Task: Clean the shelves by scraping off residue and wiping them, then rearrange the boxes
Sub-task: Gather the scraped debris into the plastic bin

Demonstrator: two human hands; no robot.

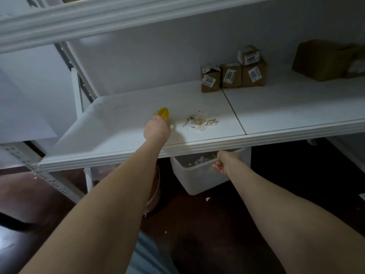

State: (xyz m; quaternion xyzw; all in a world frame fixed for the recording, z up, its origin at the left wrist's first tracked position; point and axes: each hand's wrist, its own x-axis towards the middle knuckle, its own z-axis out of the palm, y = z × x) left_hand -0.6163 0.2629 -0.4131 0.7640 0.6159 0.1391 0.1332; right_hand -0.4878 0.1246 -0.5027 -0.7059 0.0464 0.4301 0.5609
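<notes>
Head camera: gripping a yellow scraper (163, 114) in the left hand (157, 128), low on the white shelf (118, 123) just left of the pile of brownish residue (201, 121), likely set to push it toward the front edge. Holding the rim of a clear plastic bin (195, 177) in the right hand (223, 162), fingers curled over it, tucked under the shelf lip below the pile, probably to catch scrapings. Labelled brown boxes (231, 75) against the back wall, well apart from the mess, not yet rearranged.
</notes>
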